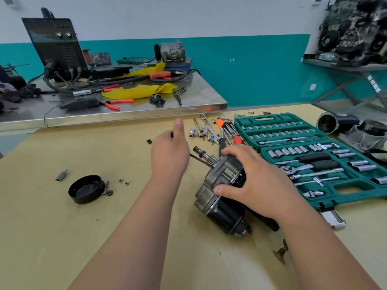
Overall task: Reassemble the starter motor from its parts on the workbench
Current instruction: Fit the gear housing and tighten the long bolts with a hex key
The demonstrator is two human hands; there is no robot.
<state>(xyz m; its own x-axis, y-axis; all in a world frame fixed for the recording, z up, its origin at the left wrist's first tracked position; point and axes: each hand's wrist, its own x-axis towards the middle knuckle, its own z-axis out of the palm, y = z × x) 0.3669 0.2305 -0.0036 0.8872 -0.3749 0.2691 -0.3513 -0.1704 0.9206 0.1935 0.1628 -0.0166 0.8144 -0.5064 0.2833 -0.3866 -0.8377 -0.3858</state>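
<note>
The starter motor lies on the wooden workbench, its shaft pointing up and to the left and its black solenoid toward me. My right hand grips the motor's metal housing from the right, thumb on the near side. To the left of the shaft my left hand is curled with the thumb up and holds a small black part. A thin dark rod runs from under that hand toward the motor. A black round end cap lies open at the left.
Two small nuts, a short metal sleeve and a black clip lie loose at the left. An open green socket set fills the right, with hex keys and loose sockets behind. Other housings sit far right. A steel table stands behind.
</note>
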